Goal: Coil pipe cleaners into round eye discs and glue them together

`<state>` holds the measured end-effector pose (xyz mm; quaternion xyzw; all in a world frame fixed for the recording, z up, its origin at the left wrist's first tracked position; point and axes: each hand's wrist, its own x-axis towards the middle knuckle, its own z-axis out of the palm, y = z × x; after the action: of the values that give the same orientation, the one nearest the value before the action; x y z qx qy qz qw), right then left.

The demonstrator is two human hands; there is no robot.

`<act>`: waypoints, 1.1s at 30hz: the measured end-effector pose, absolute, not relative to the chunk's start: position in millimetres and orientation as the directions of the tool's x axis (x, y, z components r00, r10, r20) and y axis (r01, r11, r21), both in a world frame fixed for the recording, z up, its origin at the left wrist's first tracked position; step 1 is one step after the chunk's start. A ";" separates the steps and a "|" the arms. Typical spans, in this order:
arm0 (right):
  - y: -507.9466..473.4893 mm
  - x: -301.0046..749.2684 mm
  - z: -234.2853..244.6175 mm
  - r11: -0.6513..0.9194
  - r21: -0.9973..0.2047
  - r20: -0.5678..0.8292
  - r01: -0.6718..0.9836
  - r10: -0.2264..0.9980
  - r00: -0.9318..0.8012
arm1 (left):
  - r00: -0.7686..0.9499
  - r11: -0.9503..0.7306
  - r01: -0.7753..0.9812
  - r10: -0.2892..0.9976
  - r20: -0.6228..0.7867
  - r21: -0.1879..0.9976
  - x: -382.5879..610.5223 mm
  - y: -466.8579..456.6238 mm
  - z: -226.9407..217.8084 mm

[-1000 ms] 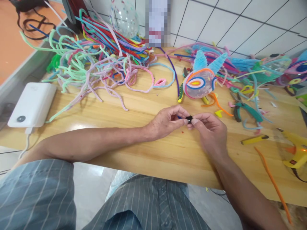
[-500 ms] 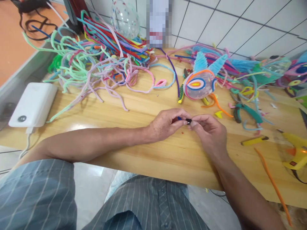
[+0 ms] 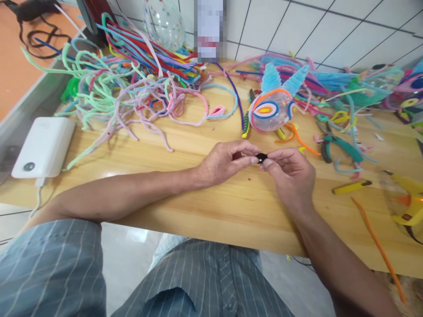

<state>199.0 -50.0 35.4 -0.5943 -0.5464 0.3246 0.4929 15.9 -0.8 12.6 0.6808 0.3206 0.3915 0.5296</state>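
Between my fingertips is a small, shiny black disc (image 3: 261, 158), oval from this angle. My left hand (image 3: 228, 162) pinches its left edge between thumb and fingers. On the other side my right hand (image 3: 288, 169) grips the right edge in the same way. Both hands are just above the wooden table. Behind them sits a clear balloon-like ball (image 3: 272, 119) with blue fuzzy ears (image 3: 271, 77) and an eye shape of coiled pipe cleaners (image 3: 265, 110). Whether the disc has a backing cannot be seen.
Tangled pipe cleaners (image 3: 109, 94) cover the back left. A white power bank (image 3: 44, 147) with a cable stands at left. To the right lie green-handled pliers (image 3: 343, 147), a yellow cutter (image 3: 352, 187), an orange pipe cleaner (image 3: 378, 244) and a yellow glue gun (image 3: 408, 198).
The black disc has been turned, so its glossy round face now shows. The blue bit seen at my left fingers is out of sight. The camera view has shifted slightly.
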 end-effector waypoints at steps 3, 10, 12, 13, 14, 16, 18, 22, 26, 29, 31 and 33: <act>-51.9 197.9 34.5 0.075 -0.942 0.144 0.328 0.971 0.192 | 0.472 -0.239 0.060 0.862 0.183 0.969 15.7 -6.0 11.8; -56.3 197.8 33.0 0.083 -0.937 0.143 0.339 0.978 0.154 | 0.451 -0.282 -0.019 0.854 0.260 0.959 14.8 -7.0 9.6; -56.4 198.0 32.6 0.096 -0.936 0.156 0.338 0.976 0.153 | 0.453 -0.263 -0.053 0.853 0.258 0.963 14.7 -6.2 7.5; -56.2 198.1 32.3 0.110 -0.936 0.169 0.335 0.974 0.152 | 0.458 -0.247 -0.077 0.852 0.254 0.966 14.9 -6.0 6.2; -56.0 198.1 31.9 0.124 -0.936 0.183 0.330 0.971 0.152 | 0.463 -0.225 -0.103 0.851 0.247 0.969 15.3 -6.1 4.7; -55.1 198.3 30.7 0.142 -0.937 0.198 0.319 0.969 0.149 | 0.464 -0.167 -0.148 0.859 0.217 0.975 16.5 -6.6 1.8; -53.7 199.1 29.0 0.141 -0.944 0.189 0.298 0.972 0.141 | 0.448 -0.105 -0.171 0.877 0.173 0.980 17.9 -7.5 -0.4; -50.4 204.1 23.2 0.122 -0.977 0.140 0.172 0.985 0.097 | 0.417 -0.092 -0.180 0.895 0.161 0.979 19.2 -8.6 -0.3; -48.2 211.7 16.4 0.033 -0.998 0.031 0.053 0.999 -0.029 | 0.443 -0.123 -0.173 0.877 0.189 0.977 17.1 -8.3 3.2; -47.3 214.7 14.2 -0.010 -1.000 -0.009 -0.004 0.997 -0.080 | 0.451 -0.167 -0.166 0.864 0.226 0.972 15.1 -8.2 4.9; -47.0 214.4 14.5 -0.017 -0.999 -0.015 -0.027 0.997 -0.079 | 0.444 -0.217 -0.139 0.858 0.257 0.966 14.5 -8.7 5.3; -47.3 212.9 15.6 -0.023 -0.999 -0.021 -0.037 0.998 -0.059 | 0.443 -0.278 -0.093 0.849 0.290 0.956 14.7 -9.5 5.1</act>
<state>212.9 -47.3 15.6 -0.4810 -0.4993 0.5295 0.4888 14.7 -9.5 5.1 0.6642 0.2845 0.4447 0.5293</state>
